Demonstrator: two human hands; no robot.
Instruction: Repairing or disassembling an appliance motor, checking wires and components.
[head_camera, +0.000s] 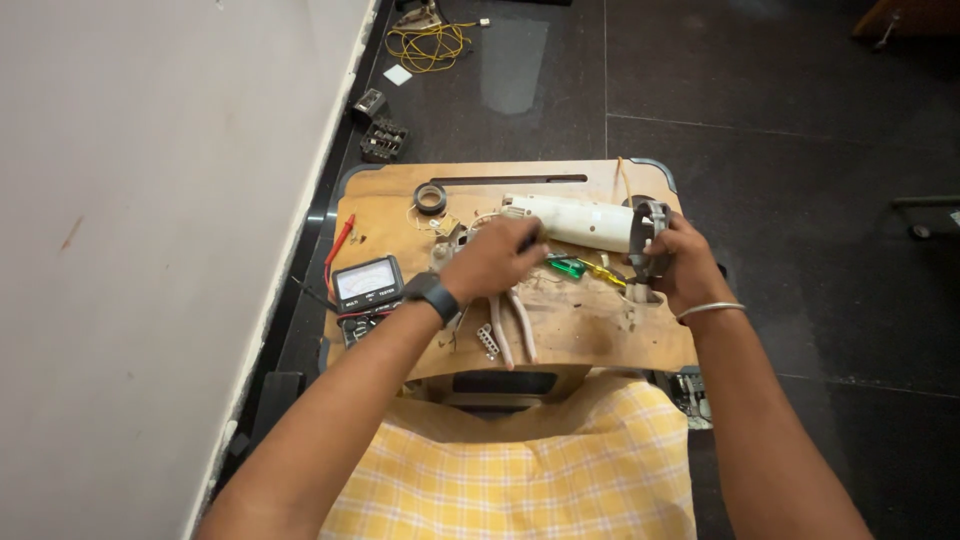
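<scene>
White tube (580, 221) lies left-right on the board (600, 335); right hand (680, 262) clamps its dark end, left hand (492, 258) pinches near the other end.

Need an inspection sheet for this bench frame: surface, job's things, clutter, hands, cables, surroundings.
Surface: small wooden board table, scuffed, over the lap.
Job's things: white cylindrical appliance body lying across the board, dark end piece at its right.
Clutter: analog multimeter, black tape roll, pliers, green-handled screwdriver.
Hands: left hand at the body's left end; right hand grips the dark end piece.
Cables: red probe; yellow wire coil on floor.
Surroundings: dark tiled floor, white wall.
</scene>
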